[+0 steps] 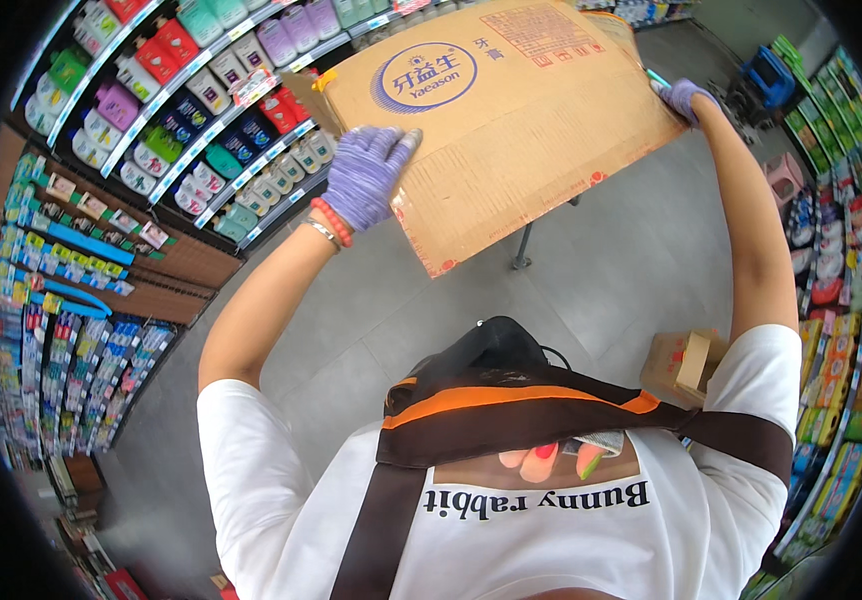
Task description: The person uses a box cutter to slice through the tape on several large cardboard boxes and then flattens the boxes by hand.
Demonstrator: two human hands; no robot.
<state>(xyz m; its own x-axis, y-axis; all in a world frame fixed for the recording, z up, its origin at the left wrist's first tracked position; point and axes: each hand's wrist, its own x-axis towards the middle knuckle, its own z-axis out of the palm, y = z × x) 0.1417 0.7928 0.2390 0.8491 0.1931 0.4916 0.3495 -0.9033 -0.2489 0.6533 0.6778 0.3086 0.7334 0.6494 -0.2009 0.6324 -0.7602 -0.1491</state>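
A large brown cardboard carton [521, 127] with blue and red printing is tilted in front of me at the top of the view. My left hand [367, 176], in a purple knit glove, grips its near left edge, fingers spread over the top face. At the opposite end, my right hand [686, 101], gloved alike, holds the right edge. A thin teal item [656, 77] pokes out beside the right fingers; what it is cannot be made out. The undersides of the carton and the right fingertips are hidden.
Shelves of shampoo and body-wash bottles [213, 90] curve along the upper left. A metal leg [522, 255] stands below the carton on the grey tile floor [371, 322]. An opened small carton [675, 364] lies near my right elbow. Stocked shelves [828, 375] line the right.
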